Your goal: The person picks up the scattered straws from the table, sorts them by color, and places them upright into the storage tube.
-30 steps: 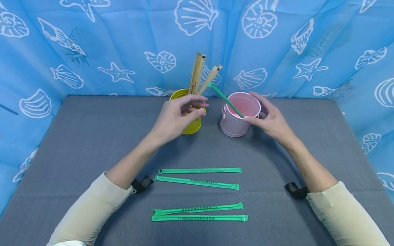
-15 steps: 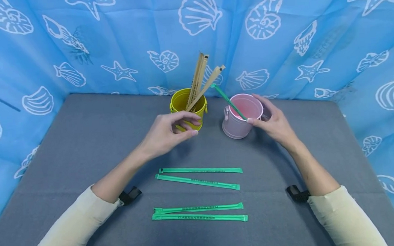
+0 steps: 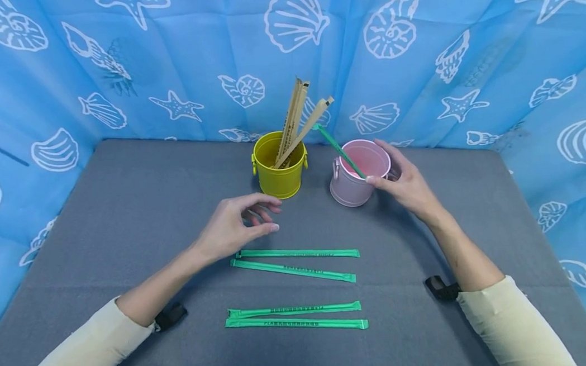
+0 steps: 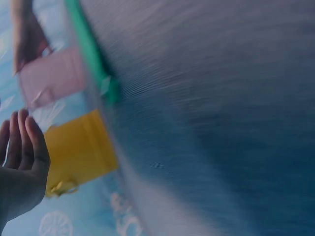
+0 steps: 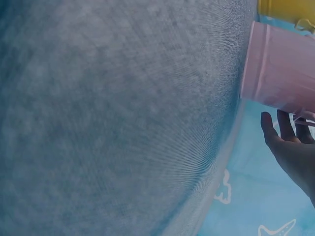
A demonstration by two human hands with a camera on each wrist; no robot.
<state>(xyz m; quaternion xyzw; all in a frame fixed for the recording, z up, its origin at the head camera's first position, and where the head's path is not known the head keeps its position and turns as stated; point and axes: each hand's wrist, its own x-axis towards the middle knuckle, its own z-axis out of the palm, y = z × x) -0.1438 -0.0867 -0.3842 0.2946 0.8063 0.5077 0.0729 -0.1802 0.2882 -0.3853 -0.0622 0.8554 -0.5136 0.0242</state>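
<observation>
My right hand (image 3: 408, 184) holds the pink bucket (image 3: 351, 192) at its right side. The thumb lies on the front rim, by the foot of a green wrapped straw (image 3: 338, 150) leaning in the bucket; the other fingers curve round the far side. In the right wrist view, fingertips (image 5: 266, 118) touch the bucket wall. Over the table, in front of the yellow bucket (image 3: 280, 182), my left hand (image 3: 231, 226) has loosely bent fingers and holds nothing. Several brown wrapped straws (image 3: 291, 121) stand tilted in the yellow bucket. Nearest the left hand lies a green wrapped straw (image 3: 299, 253).
More green wrapped straws (image 3: 296, 323) lie across the grey table (image 3: 139, 226), nearer its front. A blue curtain (image 3: 189, 49) with white shell prints hangs behind the buckets and along the sides.
My left hand has moved back from the yellow bucket, toward the front left, so the whole bucket shows. My right hand stays on the pink bucket. The straws look unmoved.
</observation>
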